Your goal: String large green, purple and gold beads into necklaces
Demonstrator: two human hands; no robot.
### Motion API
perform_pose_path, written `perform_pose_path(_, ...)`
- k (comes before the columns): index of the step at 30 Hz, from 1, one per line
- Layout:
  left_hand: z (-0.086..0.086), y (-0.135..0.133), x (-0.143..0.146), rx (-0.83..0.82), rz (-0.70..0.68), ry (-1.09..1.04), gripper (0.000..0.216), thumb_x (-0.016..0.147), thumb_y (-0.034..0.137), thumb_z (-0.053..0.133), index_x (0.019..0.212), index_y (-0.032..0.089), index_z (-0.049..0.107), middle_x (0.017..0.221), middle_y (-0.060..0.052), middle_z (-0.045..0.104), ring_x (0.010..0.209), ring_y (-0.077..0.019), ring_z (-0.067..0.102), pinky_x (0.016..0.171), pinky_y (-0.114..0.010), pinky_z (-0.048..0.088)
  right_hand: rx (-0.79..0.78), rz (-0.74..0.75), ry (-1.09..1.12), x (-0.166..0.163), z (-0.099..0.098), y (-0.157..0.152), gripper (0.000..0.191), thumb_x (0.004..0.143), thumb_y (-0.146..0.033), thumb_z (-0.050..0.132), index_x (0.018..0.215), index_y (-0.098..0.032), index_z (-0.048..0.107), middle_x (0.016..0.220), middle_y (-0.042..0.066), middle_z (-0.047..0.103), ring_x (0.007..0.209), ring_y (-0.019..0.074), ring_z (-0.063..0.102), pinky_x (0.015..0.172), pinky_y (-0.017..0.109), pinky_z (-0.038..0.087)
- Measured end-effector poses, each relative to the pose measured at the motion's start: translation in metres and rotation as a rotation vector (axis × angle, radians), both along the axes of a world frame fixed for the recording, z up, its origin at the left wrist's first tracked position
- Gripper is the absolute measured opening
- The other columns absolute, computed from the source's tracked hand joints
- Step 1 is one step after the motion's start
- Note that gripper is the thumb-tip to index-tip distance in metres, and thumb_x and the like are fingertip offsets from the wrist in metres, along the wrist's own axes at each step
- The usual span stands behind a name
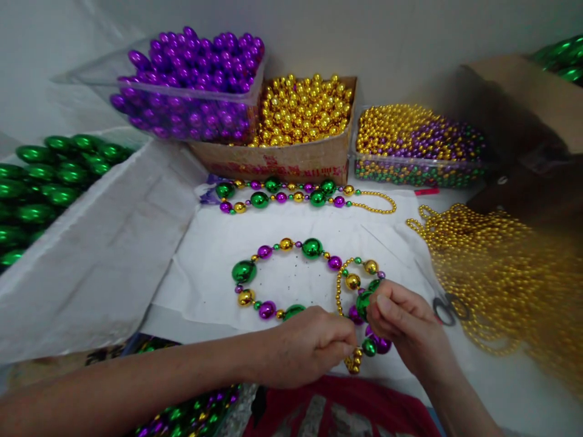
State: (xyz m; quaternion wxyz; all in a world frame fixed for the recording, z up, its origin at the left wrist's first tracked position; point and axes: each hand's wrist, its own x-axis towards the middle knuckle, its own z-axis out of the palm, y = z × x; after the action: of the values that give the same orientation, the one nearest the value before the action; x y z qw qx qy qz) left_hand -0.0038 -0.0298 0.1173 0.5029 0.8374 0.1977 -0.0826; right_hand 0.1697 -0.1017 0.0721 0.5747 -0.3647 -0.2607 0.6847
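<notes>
My left hand [316, 343], knuckles up, and right hand [403, 311], curled opposite, both closed, grip the bead strand [312, 248].

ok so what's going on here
A person's left hand and right hand are closed on a bead necklace, close together at its right side. Part of it lies looped on a white cloth, with another necklace behind it. Purple beads and gold beads are heaped at the back.

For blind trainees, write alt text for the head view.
A left hand and right hand grip a green, purple and gold bead necklace above a white cloth. Beyond lie a second bead necklace, heaped purple beads and gold beads; at right, gold bead strands and scissors.
</notes>
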Motion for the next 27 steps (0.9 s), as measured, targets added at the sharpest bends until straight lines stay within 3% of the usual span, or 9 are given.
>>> perform_pose_path(6,0.001,0.001,-0.001,0.036,0.004,-0.001,0.02,0.086,0.013,0.036,0.075,0.016,0.051,0.06,0.003,0.047,0.055,-0.0065,0.043,0.051,-0.018,0.033,0.063,0.009,0.009,-0.001,-0.003,0.004,0.027,0.088,-0.032,0.057,0.066,-0.016,0.051,0.053,-0.005,0.028,0.048,0.0074,0.022,0.045,0.022,0.016)
perform_pose_path(12,-0.019,-0.005,-0.008,0.473,-0.157,-0.009,0.011,0.081,0.01,0.042,0.082,0.016,0.051,0.069,-0.004,0.059,0.061,-0.0136,0.053,0.055,-0.026,0.036,0.027,0.017,-0.024,0.001,-0.012,0.0,0.028,0.086,-0.033,0.06,0.066,-0.016,0.05,0.055,-0.005,0.03,0.049,0.0073,0.023,0.045,0.022,0.016)
perform_pose_path(15,-0.025,-0.009,-0.008,0.597,-0.204,-0.036,0.012,0.075,0.007,0.047,0.083,0.016,0.05,0.07,-0.005,0.06,0.059,-0.0152,0.053,0.052,-0.028,0.034,0.004,-0.022,-0.02,0.001,-0.018,-0.001,0.029,0.086,-0.032,0.06,0.065,-0.017,0.049,0.055,-0.005,0.03,0.048,0.0074,0.023,0.045,0.022,0.016)
perform_pose_path(21,-0.035,-0.003,-0.003,0.558,-0.24,-0.071,0.008,0.083,0.011,0.045,0.08,0.017,0.051,0.065,-0.004,0.061,0.059,-0.0145,0.055,0.053,-0.028,0.037,-0.046,-0.062,0.044,0.009,-0.027,-0.01,0.027,0.086,-0.029,0.059,0.064,-0.017,0.049,0.055,-0.005,0.027,0.05,0.0084,0.022,0.047,0.023,0.019)
perform_pose_path(27,-0.037,-0.008,0.002,0.558,-0.228,-0.127,0.009,0.086,0.013,0.042,0.083,0.016,0.051,0.069,-0.004,0.061,0.061,-0.0147,0.056,0.053,-0.029,0.037,-0.092,-0.075,-0.023,0.021,-0.016,-0.017,0.029,0.084,-0.031,0.062,0.063,-0.017,0.049,0.055,-0.005,0.028,0.049,0.0084,0.022,0.046,0.023,0.017)
